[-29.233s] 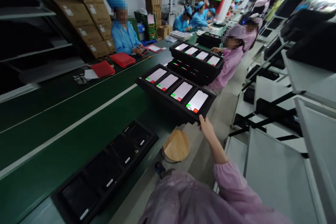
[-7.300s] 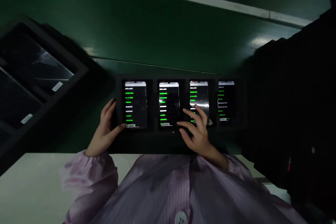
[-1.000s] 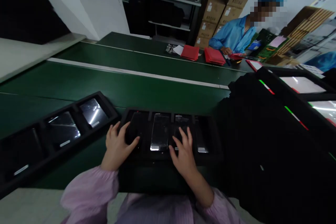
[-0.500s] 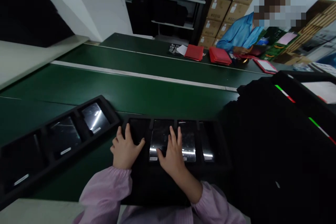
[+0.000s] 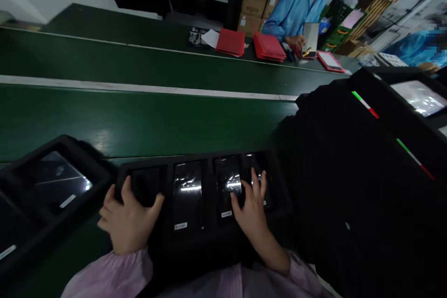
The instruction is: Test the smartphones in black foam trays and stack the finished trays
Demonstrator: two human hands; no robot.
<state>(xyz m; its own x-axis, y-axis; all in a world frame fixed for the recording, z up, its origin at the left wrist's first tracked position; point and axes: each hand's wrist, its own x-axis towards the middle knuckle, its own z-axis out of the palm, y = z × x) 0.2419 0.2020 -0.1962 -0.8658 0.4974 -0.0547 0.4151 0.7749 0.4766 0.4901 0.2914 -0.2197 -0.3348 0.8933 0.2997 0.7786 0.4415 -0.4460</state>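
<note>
A long black tray (image 5: 167, 236) with several compartments lies in front of me. Glossy black flat panels with white labels sit in it, among them a middle panel (image 5: 187, 200) and a panel right of it (image 5: 228, 184). My left hand (image 5: 129, 216) rests at the tray's left end with its fingers spread, over the dark leftmost compartment (image 5: 148, 186); what lies in there is too dark to tell. My right hand (image 5: 252, 202) is open over the rightmost panel (image 5: 252, 163), partly hiding it. Its thumb reaches the neighbouring panel's edge. Neither hand grips anything.
A second black tray (image 5: 78, 156) with similar panels lies at the left. At the right stands a large black stack (image 5: 328, 172). Across the green bench (image 5: 139, 116), a co-worker in blue (image 5: 296, 2) handles a flat piece beside red covers (image 5: 230, 42).
My view has shifted. My right hand has moved rightward along the tray, from the middle panels to the rightmost one. My left hand stays at the left end. The co-worker's flat piece is now tilted up.
</note>
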